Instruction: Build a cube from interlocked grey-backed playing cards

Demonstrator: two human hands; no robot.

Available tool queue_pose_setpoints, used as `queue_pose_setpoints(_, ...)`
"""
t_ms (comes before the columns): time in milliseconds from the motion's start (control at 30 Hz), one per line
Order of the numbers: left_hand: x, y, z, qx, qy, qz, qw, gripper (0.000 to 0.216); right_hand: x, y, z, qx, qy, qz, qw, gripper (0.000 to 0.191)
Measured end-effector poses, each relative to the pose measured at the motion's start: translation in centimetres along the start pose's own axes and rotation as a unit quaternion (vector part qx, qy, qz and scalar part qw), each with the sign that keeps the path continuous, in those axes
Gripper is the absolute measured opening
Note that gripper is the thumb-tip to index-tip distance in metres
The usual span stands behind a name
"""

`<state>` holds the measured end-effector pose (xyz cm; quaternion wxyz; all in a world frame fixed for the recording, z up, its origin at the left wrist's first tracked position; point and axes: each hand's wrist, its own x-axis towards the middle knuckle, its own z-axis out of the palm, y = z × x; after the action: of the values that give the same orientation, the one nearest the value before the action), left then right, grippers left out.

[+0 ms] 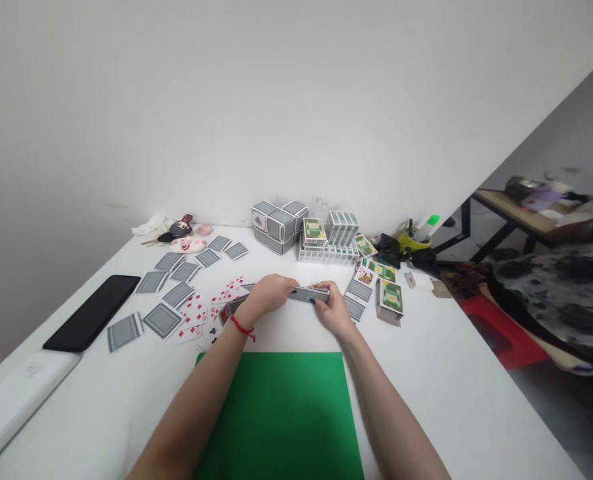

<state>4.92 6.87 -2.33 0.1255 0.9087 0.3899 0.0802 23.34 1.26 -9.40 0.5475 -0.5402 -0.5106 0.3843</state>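
Observation:
A grey-backed playing card (305, 295) is stretched level between my two hands, looking narrow, perhaps folded. My left hand (270, 293), with a red cord at its wrist, pinches the card's left end. At the other end, the fingers of my right hand (333, 308) are closed on it. Beneath and left of my left wrist lie face-up red-suited cards (194, 309), partly hidden by the arm. Just right of my right hand are a face-down card (359, 291) and a green-and-white card box (390, 299).
Folded-card blocks (277, 225) and stacked card boxes (344, 228) stand against the wall. Several face-down cards (163, 320) are scattered at left, beside a black phone (92, 313). A green mat (286, 407) lies in front; a red stool (499, 333) is beyond the right edge.

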Motion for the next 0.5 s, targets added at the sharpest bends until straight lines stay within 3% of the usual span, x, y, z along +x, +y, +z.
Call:
queue_pose_setpoints(167, -0.2, -1.4, -0.7, -0.07, 0.018, -0.005, 0.997, 0.034, 0.1, -0.6, -0.5, 0.057, 0.017, 0.031, 0.998, 0.022)
queue_pose_setpoints(300, -0.6, -2.9, -1.5, -0.12, 0.041, -0.031, 0.991, 0.034, 0.1, -1.5, -0.6, 0.165, 0.042, 0.033, 0.985, 0.028)
queue_pose_setpoints(500, -1.5, -3.6, -3.1, -0.121, 0.066, -0.079, 0.987, 0.035, 0.2, -1.7, -0.8, 0.032, 0.09, 0.0, 0.995, 0.022)
